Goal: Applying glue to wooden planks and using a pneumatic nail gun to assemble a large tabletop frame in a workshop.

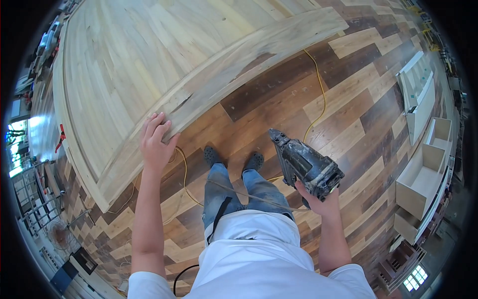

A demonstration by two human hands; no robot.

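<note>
A large pale wooden panel (124, 60) with a raised border board (209, 94) fills the upper left. On the near edge of that board rests my left hand (158, 139), its fingers bent over the wood and the thumb held apart. My right hand (321, 199) is wrapped round the handle of a black nail gun (308, 164), held out to the right of my legs. The tool's nose points up and left, away from the board. Part of its grip is hidden by its own body.
A yellow air hose (322, 99) curves across the wood-plank floor (279, 104) near my feet. White-and-wood cabinet boxes (420, 174) stand along the right side. Beyond the panel's left edge are a red clamp (60, 137), a fan (59, 234) and metal racks (37, 202).
</note>
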